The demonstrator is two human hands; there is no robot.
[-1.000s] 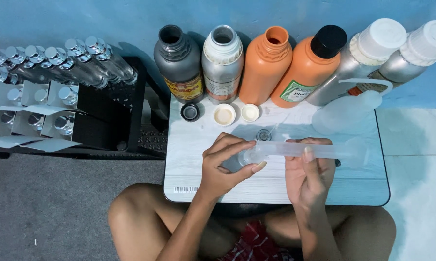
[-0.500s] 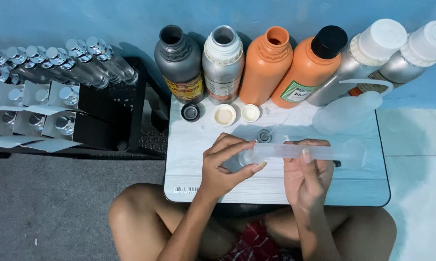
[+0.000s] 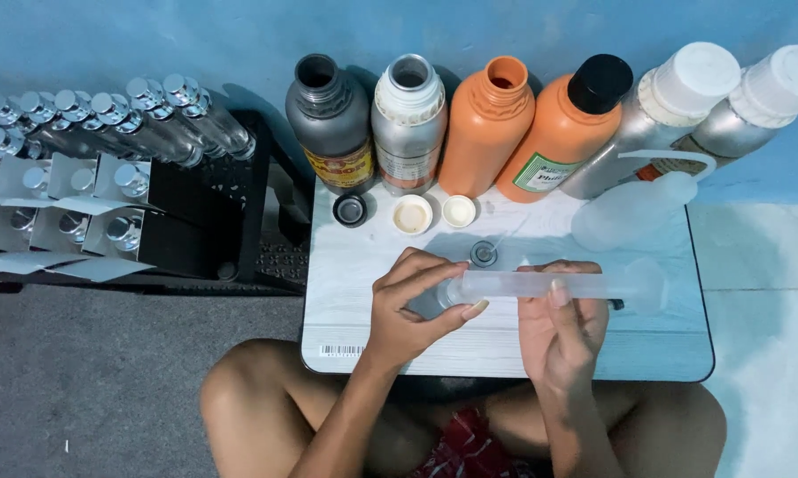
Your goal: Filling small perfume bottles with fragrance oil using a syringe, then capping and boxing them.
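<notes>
The hands gripped tight: left hand [image 3: 408, 305] on a small clear glass bottle [image 3: 434, 299], right hand [image 3: 560, 320] holding a long translucent plastic cylinder [image 3: 549, 284] (level) over the pale wood-grain counter [image 3: 354, 265].

Your clear plastic cylinder [image 3: 540, 284], faintly frosted, smooth pale wood-grain tabletop [image 3: 363, 265], matt orange plastic bottles [image 3: 485, 128] at twelve o'clock, brushed metal bottles [image 3: 407, 124] beside them, glossy chrome caps [image 3: 124, 102] at ten o'clock, rough grey carpet [image 3: 89, 381].
</notes>
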